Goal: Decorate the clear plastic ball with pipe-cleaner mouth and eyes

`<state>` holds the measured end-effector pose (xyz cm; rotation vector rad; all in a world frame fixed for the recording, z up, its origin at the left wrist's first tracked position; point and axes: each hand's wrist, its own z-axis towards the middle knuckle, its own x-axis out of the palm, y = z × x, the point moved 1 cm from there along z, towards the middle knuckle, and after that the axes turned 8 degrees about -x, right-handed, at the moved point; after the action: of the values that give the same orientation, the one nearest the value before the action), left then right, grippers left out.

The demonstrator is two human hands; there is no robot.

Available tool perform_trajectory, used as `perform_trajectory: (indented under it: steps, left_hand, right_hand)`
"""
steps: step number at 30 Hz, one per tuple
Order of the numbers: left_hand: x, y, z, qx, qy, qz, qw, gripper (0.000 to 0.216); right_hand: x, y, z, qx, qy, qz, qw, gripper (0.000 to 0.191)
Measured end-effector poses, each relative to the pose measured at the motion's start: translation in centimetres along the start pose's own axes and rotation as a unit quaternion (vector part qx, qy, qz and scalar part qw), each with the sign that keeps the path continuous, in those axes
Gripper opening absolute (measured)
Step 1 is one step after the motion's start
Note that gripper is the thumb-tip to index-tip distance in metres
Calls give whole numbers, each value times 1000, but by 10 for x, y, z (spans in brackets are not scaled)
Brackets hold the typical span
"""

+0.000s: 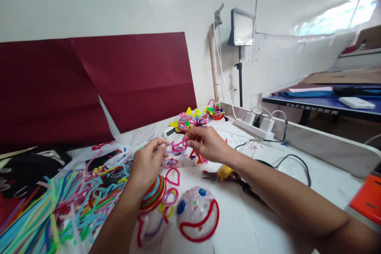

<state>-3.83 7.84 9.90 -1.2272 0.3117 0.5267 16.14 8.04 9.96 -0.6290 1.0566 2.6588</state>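
My left hand [150, 160] and my right hand [206, 143] are raised over the white table, each pinching a pink pipe cleaner [178, 143] that runs between their fingertips. Below them lie an eye-shaped piece [170, 163] and a pink bent loop [173, 177] of pipe cleaner. Beside my left wrist is a striped, coiled disc [154, 196], partly covered by that arm. Nearest me sits a clear rounded form [195, 210] with blue spots and a red mouth-shaped outline. Scissors [210, 175] rest under my right forearm, next to a yellow object I cannot make out.
Loose coloured pipe cleaners [56, 206] heap up on the left. Several colourful fish-like figures [186, 122] stand at the back by a small white digital display [169, 132]. A power strip [256, 129] with plugs and cables lines the right edge; a lamp [243, 27] stands behind.
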Motion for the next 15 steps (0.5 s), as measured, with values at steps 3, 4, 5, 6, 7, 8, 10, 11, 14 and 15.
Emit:
perform_trajectory:
  steps: [3, 4, 5, 6, 7, 8, 10, 11, 14, 15]
  left_hand:
    - [-3, 2, 2, -36, -23, -58, 997, 24]
    - [-3, 2, 2, -42, -28, -77, 996, 24]
    - [-4, 1, 3, -47, -31, -96, 994, 23]
    - [-4, 1, 3, -51, -35, -113, 992, 22]
    - [-4, 0, 3, -56, -41, -128, 989, 22]
    - [-4, -1, 3, -60, -47, -138, 987, 22]
    - [-3, -2, 3, -66, -62, -150, 985, 22]
    - [-2, -4, 3, -67, -67, -157, 983, 23]
    - [0, -8, 2, -83, -61, -203, 974, 24]
    - [1, -10, 2, -94, -48, -228, 968, 25]
  right_hand:
    - [1, -7, 1, 10, -24, 51, 998, 9]
    - [2, -9, 1, 11, -31, 77, 996, 8]
    - [3, -12, 1, 12, -36, 104, 994, 7]
    - [4, -14, 2, 17, -38, 130, 991, 6]
    - [4, -15, 2, 24, -37, 155, 987, 5]
    - [5, -15, 2, 34, -34, 180, 982, 4]
    - [5, -14, 3, 60, -25, 222, 973, 5]
    - [4, -12, 3, 74, -23, 238, 968, 6]
    - [3, -7, 5, 111, -31, 265, 957, 9]
    - [3, -5, 5, 119, -36, 272, 954, 9]
